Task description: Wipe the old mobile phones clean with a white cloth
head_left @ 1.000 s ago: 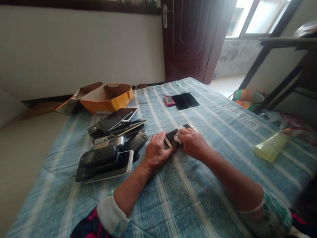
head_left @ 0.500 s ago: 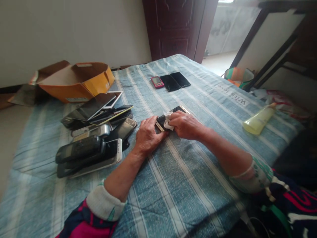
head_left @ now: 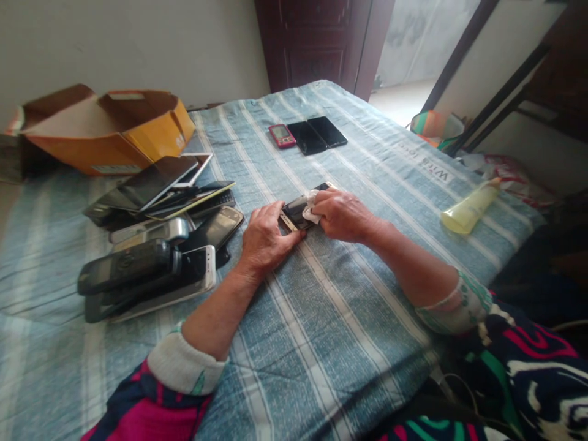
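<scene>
A dark smartphone with a gold edge [head_left: 296, 211] lies flat on the blue striped cloth [head_left: 331, 318]. My left hand [head_left: 264, 236] presses on its near end, fingers curled against the phone's edge. My right hand [head_left: 342, 214] is closed on a small white wipe [head_left: 311, 208] that rests on the phone's screen. To the left sits a heap of several old phones [head_left: 156, 245]. Three more phones, one red [head_left: 282, 135] and two black [head_left: 316, 135], lie in a row farther back.
An open orange cardboard box [head_left: 114, 128] stands at the back left. A yellow-green plastic bottle [head_left: 468, 211] lies on its side at the right. A dark wooden door [head_left: 316, 43] and a dark table frame [head_left: 500, 92] stand beyond the bed. Colourful items lie on the floor at right.
The camera has tilted down and drifted right, so everything sits higher and further left in view. My right hand with the wipe has shifted slightly along the phone; my left hand still holds it.
</scene>
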### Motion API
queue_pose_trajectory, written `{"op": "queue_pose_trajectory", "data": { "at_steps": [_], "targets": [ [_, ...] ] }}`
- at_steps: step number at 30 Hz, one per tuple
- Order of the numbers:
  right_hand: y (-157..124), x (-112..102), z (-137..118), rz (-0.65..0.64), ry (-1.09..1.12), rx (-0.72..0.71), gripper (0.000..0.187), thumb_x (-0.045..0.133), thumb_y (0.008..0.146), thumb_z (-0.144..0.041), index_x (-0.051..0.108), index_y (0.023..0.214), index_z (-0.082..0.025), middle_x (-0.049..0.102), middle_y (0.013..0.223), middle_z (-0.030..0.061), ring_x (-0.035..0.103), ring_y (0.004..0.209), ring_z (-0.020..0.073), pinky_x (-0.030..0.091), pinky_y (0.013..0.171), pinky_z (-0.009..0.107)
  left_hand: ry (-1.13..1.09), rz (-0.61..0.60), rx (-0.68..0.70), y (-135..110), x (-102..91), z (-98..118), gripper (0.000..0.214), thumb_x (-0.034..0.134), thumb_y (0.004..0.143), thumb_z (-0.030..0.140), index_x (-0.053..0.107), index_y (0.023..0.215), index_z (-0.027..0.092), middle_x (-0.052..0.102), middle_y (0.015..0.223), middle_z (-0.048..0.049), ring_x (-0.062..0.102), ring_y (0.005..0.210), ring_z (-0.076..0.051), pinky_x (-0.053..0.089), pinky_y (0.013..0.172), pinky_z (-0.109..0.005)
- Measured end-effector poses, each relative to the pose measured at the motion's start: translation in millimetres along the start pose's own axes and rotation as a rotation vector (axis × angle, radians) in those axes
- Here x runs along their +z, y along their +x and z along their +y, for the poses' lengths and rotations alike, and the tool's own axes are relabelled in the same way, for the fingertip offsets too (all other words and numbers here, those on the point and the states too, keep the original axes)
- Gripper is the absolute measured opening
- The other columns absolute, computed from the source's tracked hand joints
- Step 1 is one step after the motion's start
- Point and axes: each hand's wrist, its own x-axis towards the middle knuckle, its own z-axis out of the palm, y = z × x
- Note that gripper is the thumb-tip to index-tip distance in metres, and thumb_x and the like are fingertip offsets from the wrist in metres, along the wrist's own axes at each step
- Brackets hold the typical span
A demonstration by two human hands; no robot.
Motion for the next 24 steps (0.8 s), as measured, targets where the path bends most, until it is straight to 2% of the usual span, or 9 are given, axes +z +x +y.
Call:
{"op": "queue_pose_trajectory", "data": {
  "at_steps": [9,19,24],
  "targets": [
    [3.4,11.8,-7.5,0.007,0.137,-0.254,0.025,0.043,0.084,-0.006,0.064,0.074,-0.015,0.061,0.087,0.0072,0.051,0.088,0.0173,0.039,0.081,0.029,0.003,0.000,0.017,-0.8,-0.2,1.3,0.048,0.062,0.076,0.047,0.057,0.111,0.014,0.065,0.109,-0.0117,0.058,0.103,-0.029,0.046,0.090,-0.038],
    [12.3,20.6,-10.9,0.025,0.090,-0.202,0.026,0.042,0.086,-0.005,0.067,0.085,-0.014,0.062,0.097,0.0080,0.051,0.093,0.0185,0.040,0.083,0.030,0.005,0.009,0.019,-0.8,0.2,-1.3,0.049,0.063,0.074,0.044,0.057,0.113,0.015,0.065,0.112,-0.0108,0.058,0.103,-0.029,0.047,0.090,-0.038],
    [22.3,19.5,-16.1,-0.001,0.077,-0.139,0.020,0.048,0.083,-0.008,0.068,0.084,-0.013,0.063,0.095,0.0086,0.053,0.087,0.0183,0.040,0.079,0.030,-0.005,0.009,-0.002,-0.1,0.8,-1.4,0.055,0.066,0.071,0.045,0.056,0.116,0.016,0.065,0.110,-0.0109,0.059,0.103,-0.030,0.048,0.089,-0.040]
  ]
}}
